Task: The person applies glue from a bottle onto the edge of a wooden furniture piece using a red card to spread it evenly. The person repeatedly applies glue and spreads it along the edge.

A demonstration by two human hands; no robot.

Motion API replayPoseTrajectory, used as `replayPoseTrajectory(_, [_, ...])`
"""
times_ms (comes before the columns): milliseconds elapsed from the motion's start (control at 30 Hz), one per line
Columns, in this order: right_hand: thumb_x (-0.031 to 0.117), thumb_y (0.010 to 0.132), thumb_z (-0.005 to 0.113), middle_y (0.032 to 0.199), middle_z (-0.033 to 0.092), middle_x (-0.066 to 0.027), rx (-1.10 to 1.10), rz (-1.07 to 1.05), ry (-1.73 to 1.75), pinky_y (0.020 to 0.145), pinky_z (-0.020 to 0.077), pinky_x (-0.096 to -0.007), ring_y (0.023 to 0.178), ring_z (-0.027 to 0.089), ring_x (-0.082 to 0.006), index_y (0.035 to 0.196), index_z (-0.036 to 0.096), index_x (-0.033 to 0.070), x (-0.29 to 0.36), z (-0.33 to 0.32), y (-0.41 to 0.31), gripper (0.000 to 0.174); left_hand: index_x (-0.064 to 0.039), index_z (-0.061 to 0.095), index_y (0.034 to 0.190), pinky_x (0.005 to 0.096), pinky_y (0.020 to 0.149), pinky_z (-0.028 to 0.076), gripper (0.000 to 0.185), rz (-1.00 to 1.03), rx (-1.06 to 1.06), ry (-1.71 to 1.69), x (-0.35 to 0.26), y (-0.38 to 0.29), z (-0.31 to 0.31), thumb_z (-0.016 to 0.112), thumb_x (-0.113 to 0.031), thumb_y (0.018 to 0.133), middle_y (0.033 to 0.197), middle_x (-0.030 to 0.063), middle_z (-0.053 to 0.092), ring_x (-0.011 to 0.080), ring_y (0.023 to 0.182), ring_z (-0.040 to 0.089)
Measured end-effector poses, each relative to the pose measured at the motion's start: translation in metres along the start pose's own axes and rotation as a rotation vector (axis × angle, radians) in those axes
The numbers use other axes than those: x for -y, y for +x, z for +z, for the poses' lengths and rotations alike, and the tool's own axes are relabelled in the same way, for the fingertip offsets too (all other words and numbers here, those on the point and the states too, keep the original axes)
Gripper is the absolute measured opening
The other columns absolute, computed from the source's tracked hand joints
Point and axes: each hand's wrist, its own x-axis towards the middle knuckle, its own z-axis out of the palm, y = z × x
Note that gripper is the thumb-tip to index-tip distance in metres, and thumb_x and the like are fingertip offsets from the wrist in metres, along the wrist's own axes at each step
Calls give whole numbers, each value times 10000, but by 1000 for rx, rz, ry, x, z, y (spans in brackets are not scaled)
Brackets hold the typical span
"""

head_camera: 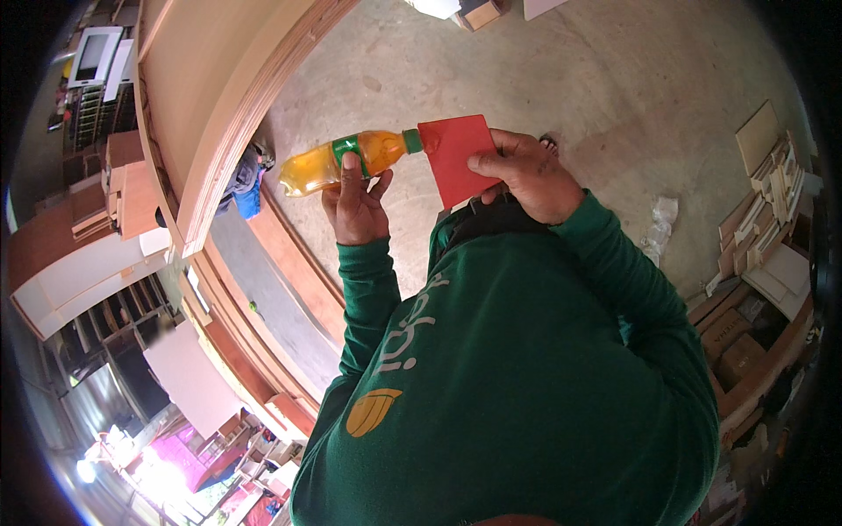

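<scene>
My left hand (358, 210) grips a clear plastic bottle (383, 151) of amber liquid, which lies nearly level with its green cap towards the right. A green label wraps the bottle's middle, and my thumb presses on it. In my right hand (529, 172) is a flat red sheet (457, 161), pinched at its right side between thumb and fingers. The bottle's cap meets or overlaps the sheet's left edge; a darker, wet-looking patch shows on the sheet just there. Whether cap and sheet truly touch, I cannot tell.
A curved-looking plywood panel edge (263, 85) rises at the left. Wood offcuts (766, 197) are stacked at the right, above cardboard boxes (730, 338). Crumpled clear plastic (661, 220) lies on the concrete floor (592, 72). Dark and blue cloth (247, 191) sits beside the panel.
</scene>
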Motion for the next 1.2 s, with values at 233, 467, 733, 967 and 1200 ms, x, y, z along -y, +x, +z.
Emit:
replayPoseTrajectory(233, [241, 1003, 633, 929, 728, -80, 26, 8, -173, 664, 549, -296, 756, 659, -136, 1095, 707, 22, 10, -8, -12, 249, -128, 662, 1259, 339, 751, 642, 302, -124, -100, -155, 17, 1, -10, 682, -335, 1040, 1172, 38, 739, 183, 1046, 722])
replayPoseTrajectory(467, [169, 1026, 631, 1037, 735, -40, -31, -186, 221, 662, 558, -295, 832, 681, -131, 1290, 660, 32, 59, -34, -26, 299, -89, 642, 1342, 269, 686, 659, 388, -451, -50, -560, 49, 25, -7, 563, -369, 1086, 1192, 111, 738, 195, 1018, 727])
replayPoseTrajectory(733, [196, 991, 661, 1018, 751, -34, -517, -612, 195, 694, 532, -296, 826, 671, -120, 1215, 708, 47, 127, -119, -24, 273, -37, 681, 1178, 245, 634, 636, 639, -762, -9, -750, 66, 33, -8, 743, -616, 913, 1035, 99, 787, 181, 715, 723])
replayPoseTrajectory(967, [195, 988, 668, 1020, 738, -34, -601, -838, 210, 710, 525, -299, 843, 665, -134, 1184, 705, 51, 188, -158, -8, 246, -33, 686, 1134, 240, 630, 625, 713, -827, -45, -792, 65, 51, 18, 763, -685, 857, 1008, 87, 791, 172, 682, 702])
replayPoseTrajectory(1200, [162, 1019, 642, 1049, 720, -33, -784, -927, 29, 702, 586, -299, 860, 685, -128, 1215, 679, 27, 234, -183, 35, 241, -23, 682, 1106, 246, 644, 630, 732, -838, -65, -783, 80, 75, 60, 779, -696, 834, 992, 94, 788, 186, 675, 703])
